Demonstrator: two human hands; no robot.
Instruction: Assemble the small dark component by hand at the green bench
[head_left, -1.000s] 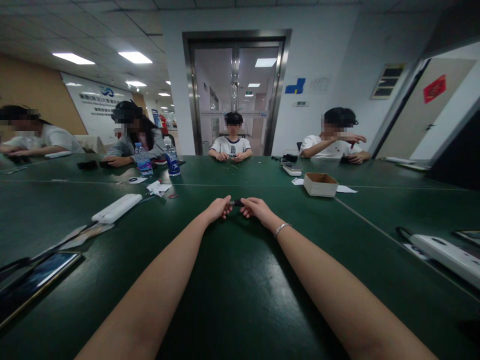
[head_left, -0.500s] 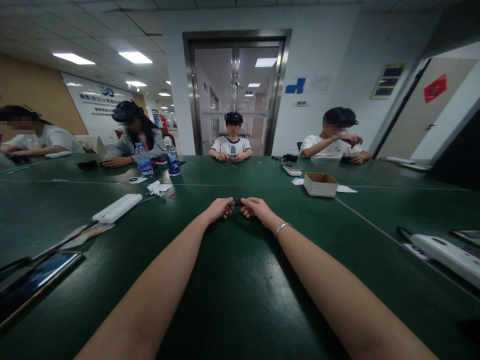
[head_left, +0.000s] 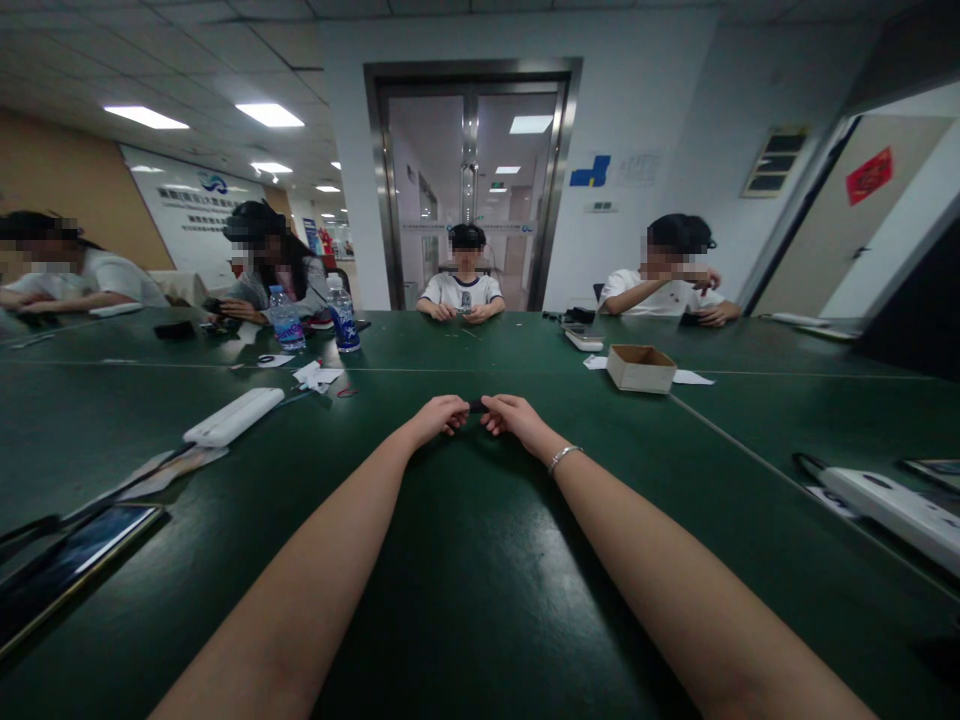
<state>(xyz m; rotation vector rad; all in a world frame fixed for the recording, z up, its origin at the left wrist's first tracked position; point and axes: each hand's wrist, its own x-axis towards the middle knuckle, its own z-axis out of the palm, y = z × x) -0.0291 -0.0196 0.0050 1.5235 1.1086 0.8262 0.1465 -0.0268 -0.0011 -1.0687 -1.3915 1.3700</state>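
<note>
Both my arms reach forward over the dark green table [head_left: 465,560]. Between my fingertips is a small black object [head_left: 477,406], too small to name. My left hand [head_left: 441,414] pinches its left end, thumb and index finger together. At the other end my right hand [head_left: 513,412] grips it in a like pinch, a silver bracelet [head_left: 564,458] round that wrist. The fingers hide much of the object, which is held just above the tabletop.
A white power strip [head_left: 234,416] and a phone [head_left: 75,560] lie at left. Two water bottles [head_left: 345,318] stand beyond. An open cardboard box [head_left: 642,374] sits ahead right; another power strip [head_left: 892,510] is at right. Several people in headsets sit around the table.
My left fingertips have shifted slightly on the black object; my right hand stays put. Across the table at left, a person has lifted their hands and now holds something dark.
</note>
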